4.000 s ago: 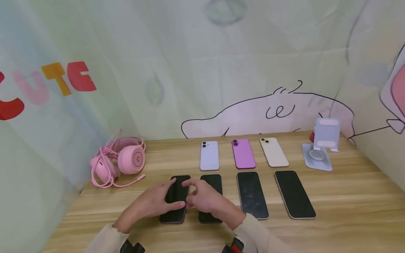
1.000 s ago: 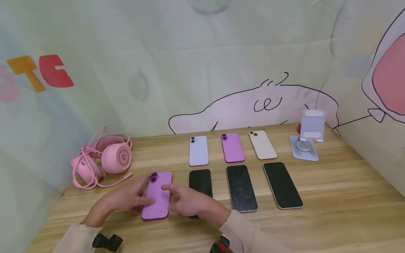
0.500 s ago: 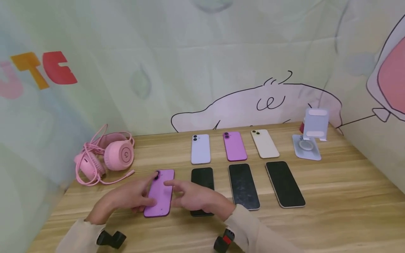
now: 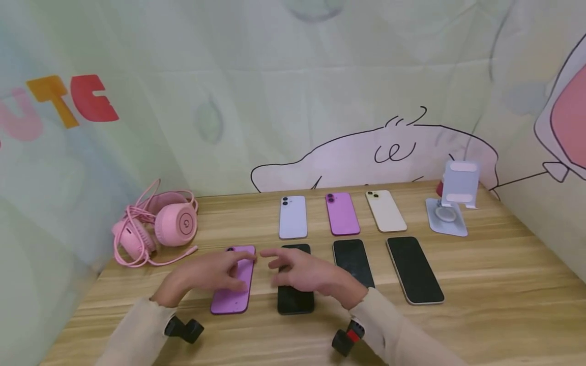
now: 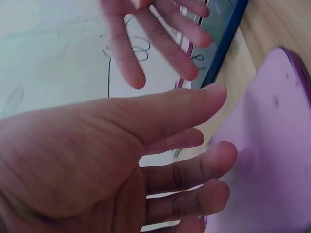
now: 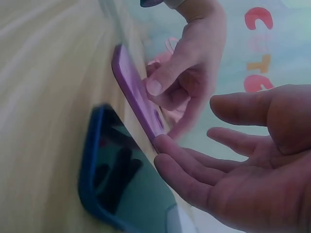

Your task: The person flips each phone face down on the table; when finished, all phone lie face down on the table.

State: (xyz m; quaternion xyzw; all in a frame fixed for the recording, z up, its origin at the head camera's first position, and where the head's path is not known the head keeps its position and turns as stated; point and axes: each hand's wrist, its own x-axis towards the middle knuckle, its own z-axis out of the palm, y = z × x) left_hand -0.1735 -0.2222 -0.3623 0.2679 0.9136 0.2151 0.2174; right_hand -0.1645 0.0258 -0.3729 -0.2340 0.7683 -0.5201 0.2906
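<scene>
A purple phone [image 4: 231, 301] lies back up on the wooden table at the front left, its camera mostly behind my fingers. My left hand [image 4: 208, 274] hovers over it, fingers loosely bent and holding nothing; the left wrist view has a gap between thumb and fingers, with the purple phone [image 5: 272, 145] beside them. To its right a dark-screened phone [image 4: 295, 302] lies face up, with a blue edge in the right wrist view. Above this one is my right hand [image 4: 306, 270], fingers extended and apart from the screen [image 6: 131, 189].
Two more face-up phones [image 4: 415, 272] [image 4: 353, 259] continue the front row. Behind lie a pale blue phone [image 4: 293, 217], another purple phone [image 4: 343, 214] and a cream phone [image 4: 386, 211]. Pink headphones [image 4: 176, 225] sit left, a light blue stand [image 4: 460, 183] right.
Four seconds ago the leftmost front phone showed its dark screen; now its purple back is up. Since half a second ago, my left hand has let go of it and my right hand has shifted right.
</scene>
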